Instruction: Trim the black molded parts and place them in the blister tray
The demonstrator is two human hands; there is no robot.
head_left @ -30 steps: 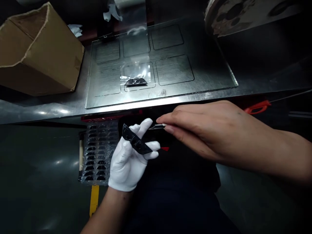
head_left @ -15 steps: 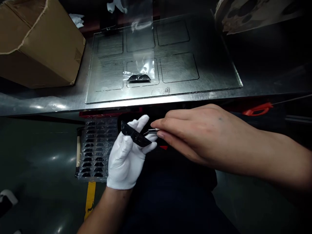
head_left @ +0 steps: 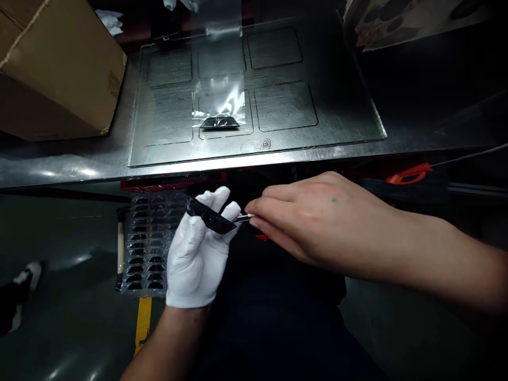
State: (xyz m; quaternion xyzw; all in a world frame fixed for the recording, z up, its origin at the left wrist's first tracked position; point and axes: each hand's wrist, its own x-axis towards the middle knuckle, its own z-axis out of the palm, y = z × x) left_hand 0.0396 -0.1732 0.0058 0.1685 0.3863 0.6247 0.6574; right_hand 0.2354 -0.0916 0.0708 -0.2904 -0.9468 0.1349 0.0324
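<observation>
Gloved left hand point(head_left: 196, 270) grips black part point(head_left: 210, 216), near side of bench point(head_left: 99, 161). Right hand point(head_left: 325, 222) pinches thin tool point(head_left: 243, 218) at part's right end. Best: steady grip, shallow tip, light pressure, no scratches.

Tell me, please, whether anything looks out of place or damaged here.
The left hand wears a white glove while the right hand is bare, an odd mismatch. Crumpled white material lies behind the cardboard box. No spill shows.
</observation>
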